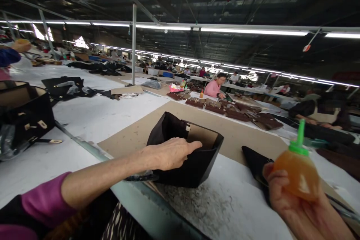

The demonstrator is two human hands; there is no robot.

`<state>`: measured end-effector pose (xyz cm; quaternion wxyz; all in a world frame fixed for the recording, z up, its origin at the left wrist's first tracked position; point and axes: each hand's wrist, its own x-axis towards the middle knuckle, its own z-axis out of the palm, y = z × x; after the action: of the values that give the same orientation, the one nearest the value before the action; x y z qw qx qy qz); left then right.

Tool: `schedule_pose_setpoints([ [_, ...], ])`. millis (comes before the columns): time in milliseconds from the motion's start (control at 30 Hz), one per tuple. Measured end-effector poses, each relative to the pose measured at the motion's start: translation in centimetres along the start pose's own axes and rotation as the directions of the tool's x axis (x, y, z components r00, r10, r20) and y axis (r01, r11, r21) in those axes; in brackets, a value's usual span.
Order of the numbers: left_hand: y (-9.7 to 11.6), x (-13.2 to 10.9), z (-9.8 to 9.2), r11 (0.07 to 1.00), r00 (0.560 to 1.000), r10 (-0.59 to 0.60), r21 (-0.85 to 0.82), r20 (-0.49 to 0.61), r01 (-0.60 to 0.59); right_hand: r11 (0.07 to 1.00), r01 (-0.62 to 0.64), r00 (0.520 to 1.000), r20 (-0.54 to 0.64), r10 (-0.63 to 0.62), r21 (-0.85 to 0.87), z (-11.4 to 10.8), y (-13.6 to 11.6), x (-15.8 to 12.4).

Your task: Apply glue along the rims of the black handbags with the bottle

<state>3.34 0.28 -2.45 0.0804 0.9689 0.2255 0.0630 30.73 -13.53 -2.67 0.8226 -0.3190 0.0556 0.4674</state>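
My left hand point(171, 153) reaches across the table edge and grips the near rim of an open black bag point(194, 165), fingers curled over its top. Tan lining shows inside the bag. At the lower right my right hand point(292, 202) is wrapped round a small orange squeeze bottle point(299, 174) with a green pointed nozzle, held upright above the table. A flat black leather piece point(254, 161) lies just behind that hand.
A brown cardboard sheet point(225, 127) covers the white table point(92, 116). A black handbag with gold fittings point(26, 116) stands at far left. Brown leather pieces point(239, 114) lie further back. A person in pink point(215, 86) and other workers sit at the long tables beyond.
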Motion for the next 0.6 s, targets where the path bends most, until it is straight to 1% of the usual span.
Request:
schedule_pose_setpoints([
  [67, -0.1, 0.2, -0.5, 0.997, 1.000, -0.024, -0.079, -0.001, 0.024, 1.000, -0.018, 0.999, 0.051, 0.019, -0.021, 2.6, 1.2, 0.5],
  [133, -0.3, 0.5, -0.8, 0.978, 0.999, -0.041, -0.204, -0.015, 0.037, 1.000, 0.004, 0.994, 0.113, -0.001, -0.025, 5.1, 2.5, 1.2],
  [233, -0.7, 1.0, -0.7, 0.906, 0.993, -0.090, -0.421, -0.069, 0.053, 1.000, 0.006, 0.980, 0.200, -0.001, -0.027, 8.2, 4.7, 2.1],
  [300, -1.0, 1.4, -0.4, 0.836, 0.981, -0.162, -0.542, -0.103, 0.081, 0.999, -0.005, 0.969, 0.247, 0.014, -0.039, 9.7, 6.1, 2.9],
  [367, -1.5, 1.9, -0.2, 0.783, 0.963, -0.248, -0.607, -0.103, 0.137, 0.998, -0.023, 0.960, 0.278, 0.039, -0.060, 10.5, 7.2, 3.8],
  [400, -1.8, 2.2, -0.2, 0.777, 0.952, -0.290, -0.605, -0.098, 0.174, 0.997, -0.035, 0.958, 0.282, 0.055, -0.074, 10.6, 7.7, 4.3],
  [467, -2.9, 3.0, -0.5, 0.818, 0.929, -0.355, -0.517, -0.106, 0.254, 0.993, -0.059, 0.960, 0.266, 0.084, -0.102, 10.5, 8.4, 5.1],
  [533, -4.4, 4.1, -1.1, 0.886, 0.909, -0.389, -0.330, -0.147, 0.326, 0.990, -0.076, 0.966, 0.236, 0.103, -0.123, 10.2, 8.7, 5.6],
  [600, -6.4, 5.6, -1.7, 0.924, 0.903, -0.381, -0.126, -0.198, 0.362, 0.987, -0.083, 0.972, 0.209, 0.111, -0.136, 9.8, 8.8, 5.6],
])
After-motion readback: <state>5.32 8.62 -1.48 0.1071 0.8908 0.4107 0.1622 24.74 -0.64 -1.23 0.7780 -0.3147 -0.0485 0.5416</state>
